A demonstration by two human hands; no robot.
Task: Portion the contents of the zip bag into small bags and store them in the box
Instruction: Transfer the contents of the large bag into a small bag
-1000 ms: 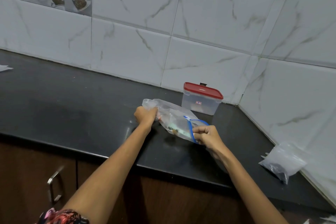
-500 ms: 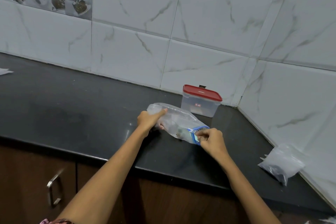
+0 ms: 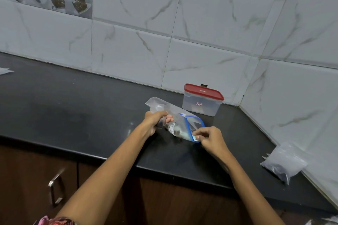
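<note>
Your left hand grips the closed end of the zip bag on the black counter — your right hand pinches its blue-edged mouth. The box (red lid on) stands just behind.

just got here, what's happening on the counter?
A person is working on a zip bag over the black counter. The left hand grips its closed end, while the right hand pinches the blue zip edge at the mouth. The box stands behind with its red lid on. A small bag lies at the right.
</note>
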